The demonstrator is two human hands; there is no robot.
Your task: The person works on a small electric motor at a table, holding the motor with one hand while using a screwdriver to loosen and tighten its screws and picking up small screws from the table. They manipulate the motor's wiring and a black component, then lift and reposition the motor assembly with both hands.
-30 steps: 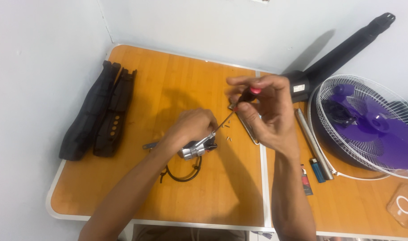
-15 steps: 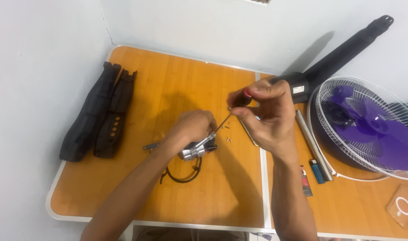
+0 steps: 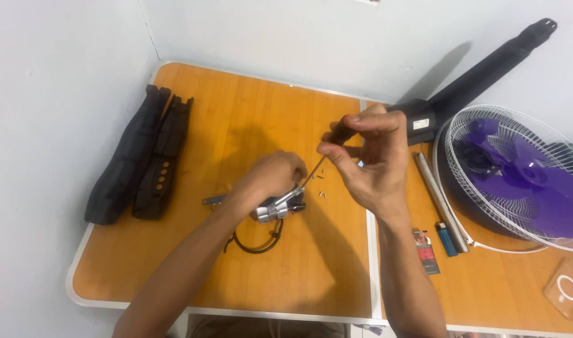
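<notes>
Nearest you, the front edge of the orange table (image 3: 174,275) ran under both forearms, with bare wood between that edge and the work. Your left hand (image 3: 271,178) lay curled over a small silver motor part (image 3: 275,209), fingers clamped on it and pressing it to the tabletop; a black cable (image 3: 256,243) looped out just below it. Your right hand (image 3: 368,159) hovered above and to the right, fingertips pinched together on the dark handle of a screwdriver (image 3: 318,168), whose thin shaft slanted down to the motor part. A few small screws (image 3: 322,188) lay loose just beside the tip.

To your right, past the seam between the two tabletops, a small red and black packet (image 3: 427,250) and a blue lighter (image 3: 447,239) lay side by side, near a metal tube (image 3: 438,199). At the right corner sat a clear shallow dish (image 3: 565,300) with a white ring (image 3: 569,289) inside it.

Farther off, the white wire fan guard (image 3: 462,134) held the purple blades (image 3: 524,181), filling the right side. On the left, two black plastic housings (image 3: 142,159) lay together near the wall, leaving open wood in the middle up to the far edge. A black fan pole (image 3: 487,66) leaned against the back wall.
</notes>
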